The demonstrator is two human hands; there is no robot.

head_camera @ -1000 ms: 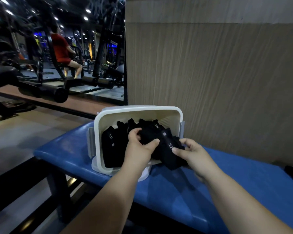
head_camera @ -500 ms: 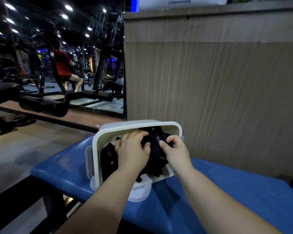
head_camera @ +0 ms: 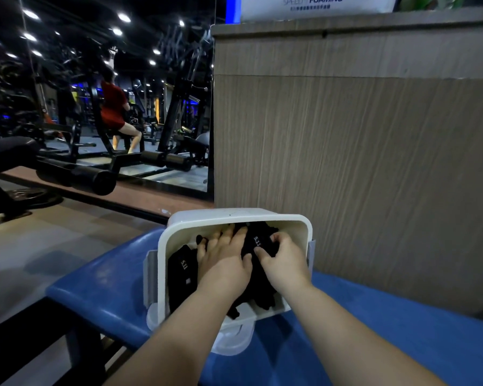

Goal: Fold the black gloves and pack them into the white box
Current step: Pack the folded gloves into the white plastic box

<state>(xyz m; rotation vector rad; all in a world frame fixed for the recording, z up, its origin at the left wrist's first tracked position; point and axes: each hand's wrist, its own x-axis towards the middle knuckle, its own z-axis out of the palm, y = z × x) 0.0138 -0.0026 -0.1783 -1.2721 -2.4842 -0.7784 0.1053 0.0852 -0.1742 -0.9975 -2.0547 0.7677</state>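
Tabletop (head_camera: 388, 330): blue and padded, lying under both hands and running off to the right of them
Lid (head_camera: 229, 341): clear plastic, flat on the tabletop just nearer than the hands, with the lower edge of the box resting on it
White box (head_camera: 234, 215): tipped up so that its open mouth faces the person, with both hands inside it; a grey latch (head_camera: 151, 274) hangs on the wall left of the left hand, and another on the wall right of the right hand
Left hand (head_camera: 223, 263): palm down, fingers straight and spread, pressing flat on the pile in the middle of the box
Right hand (head_camera: 285, 260): just beside the left one, its fingers curled round a glove with a white 5.11 mark and gripping it
Hands together: side by side, thumbs close, not clasped
Black gloves (head_camera: 183, 271): all inside the box; one stands against the wall left of the left hand and shows its own 5.11 mark, and a few dark finger ends hang over the lower rim beneath the wrists
Wooden panel (head_camera: 374, 162): straight beyond the hands, rising high behind the box
Sign (head_camera: 313, 4): white, on top of the panel, reading SPEED FOAMING
Gym machine (head_camera: 76, 176): black, with padded rollers, beyond and left of the left hand
Person in red (head_camera: 113, 107): far off past the machine, seated with back turned
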